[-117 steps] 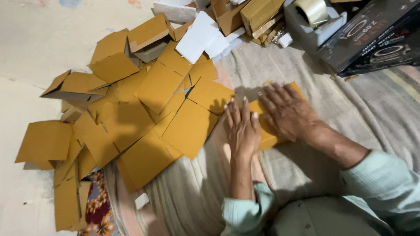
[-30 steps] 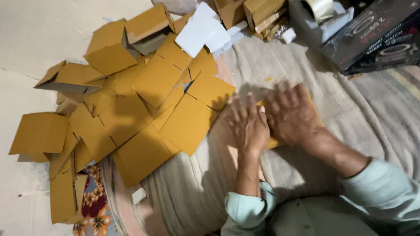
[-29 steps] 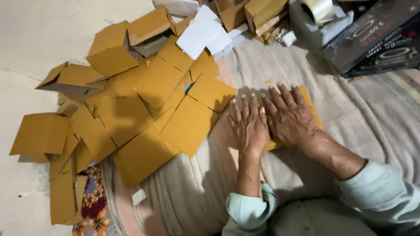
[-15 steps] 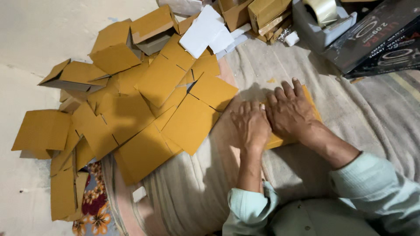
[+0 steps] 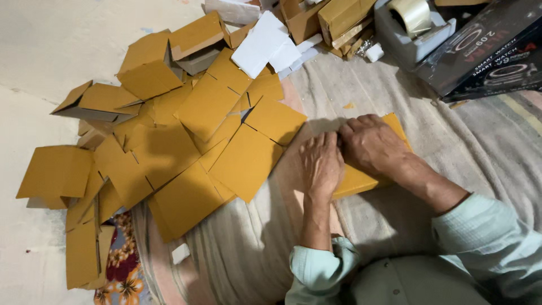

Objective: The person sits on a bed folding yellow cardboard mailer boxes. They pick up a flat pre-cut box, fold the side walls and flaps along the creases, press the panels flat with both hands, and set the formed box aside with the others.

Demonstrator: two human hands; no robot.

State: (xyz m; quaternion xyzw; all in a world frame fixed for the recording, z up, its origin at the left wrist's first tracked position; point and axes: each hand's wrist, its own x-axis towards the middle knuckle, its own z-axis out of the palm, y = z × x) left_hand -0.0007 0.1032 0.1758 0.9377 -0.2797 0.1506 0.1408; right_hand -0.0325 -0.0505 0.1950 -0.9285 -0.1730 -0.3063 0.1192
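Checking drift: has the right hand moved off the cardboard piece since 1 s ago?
No. The right hand stays pressed flat on the cardboard piece, beside the left hand.

Left hand [image 5: 320, 164] and right hand [image 5: 370, 144] side by side, palms down, fingers flat

You sit on a pale cream floor [image 5: 68, 51], plain and a little stained. A grey-beige striped blanket [image 5: 468, 147] covers most of the ground before you, and a flowered cloth [image 5: 121, 265] shows under its left edge. The light is soft and even.
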